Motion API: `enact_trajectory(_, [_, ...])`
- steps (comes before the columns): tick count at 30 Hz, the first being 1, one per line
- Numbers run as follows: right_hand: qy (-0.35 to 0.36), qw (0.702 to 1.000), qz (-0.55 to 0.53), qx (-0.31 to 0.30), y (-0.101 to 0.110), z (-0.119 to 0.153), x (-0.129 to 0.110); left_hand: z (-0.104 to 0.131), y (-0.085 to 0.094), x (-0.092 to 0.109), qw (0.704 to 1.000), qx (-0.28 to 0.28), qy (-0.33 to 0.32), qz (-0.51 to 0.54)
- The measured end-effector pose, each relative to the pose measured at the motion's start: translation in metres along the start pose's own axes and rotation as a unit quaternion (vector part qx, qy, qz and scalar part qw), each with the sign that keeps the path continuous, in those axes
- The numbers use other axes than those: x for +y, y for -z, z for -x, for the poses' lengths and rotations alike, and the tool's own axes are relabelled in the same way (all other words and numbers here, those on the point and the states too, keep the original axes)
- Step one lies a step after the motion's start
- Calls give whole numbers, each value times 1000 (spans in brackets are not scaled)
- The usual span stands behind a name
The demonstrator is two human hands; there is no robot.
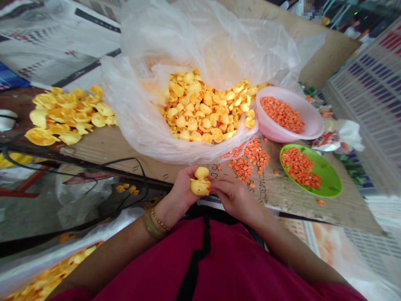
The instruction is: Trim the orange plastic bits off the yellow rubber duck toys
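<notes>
One duck head (199, 187) in left hand (182, 187)

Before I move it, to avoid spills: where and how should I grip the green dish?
Likely best by the right rim of the green dish, from the right: orange pieces heap leftward, leaving that side bare; the pink bowl sits close behind.

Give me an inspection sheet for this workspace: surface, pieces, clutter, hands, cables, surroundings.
Surface: printed cardboard.
Pieces: yellow pieces in a plastic bag; orange pieces in a pink bowl and on a green dish.
Clutter: loose orange bits on the cardboard; yellow shells left of the bag.
Hands: left hand holds a yellow duck head; right hand at its orange beak.
Cables: black cable looping left of the left hand.
Surroundings: white crate at right.
</notes>
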State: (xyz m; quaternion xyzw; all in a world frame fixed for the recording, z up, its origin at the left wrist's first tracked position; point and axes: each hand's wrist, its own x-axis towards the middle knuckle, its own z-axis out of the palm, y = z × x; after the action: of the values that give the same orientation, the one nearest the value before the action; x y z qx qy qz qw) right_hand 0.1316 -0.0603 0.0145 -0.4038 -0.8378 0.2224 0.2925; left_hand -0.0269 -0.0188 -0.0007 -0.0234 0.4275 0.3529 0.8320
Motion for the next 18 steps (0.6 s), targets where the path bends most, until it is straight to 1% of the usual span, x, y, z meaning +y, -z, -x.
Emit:
enact_trajectory(4, [21,998,53,-16,-5,-3,-8,4,-5,-1,1000,23,-6,8])
enact_trajectory(6, [17,998,60,-1,-10,-2,-7,5,-6,0,999,41,-8,13])
enact_trajectory(8, [-6,999,25,20,-14,0,-4,6,-5,0,999,51,-5,6])
enact_trajectory(10, [-40,999,-15,22,-14,3,-2,8,-3,1,998,58,-8,-5])
enact_trajectory(12, [-58,998,-13,-9,-11,5,-3,9,-2,1,997,67,-18,-15])
enact_trajectory(14, [-50,996,38,-58,-6,5,-6,11,-1,1,997,69,-29,-26])
enact_trajectory(16, [-36,988,101,-108,-2,3,-9,11,-1,0,997,63,-38,-30])
enact_trajectory(18, [-29,978,151,-144,-4,2,-12,9,-1,-2,997,59,-43,-32])
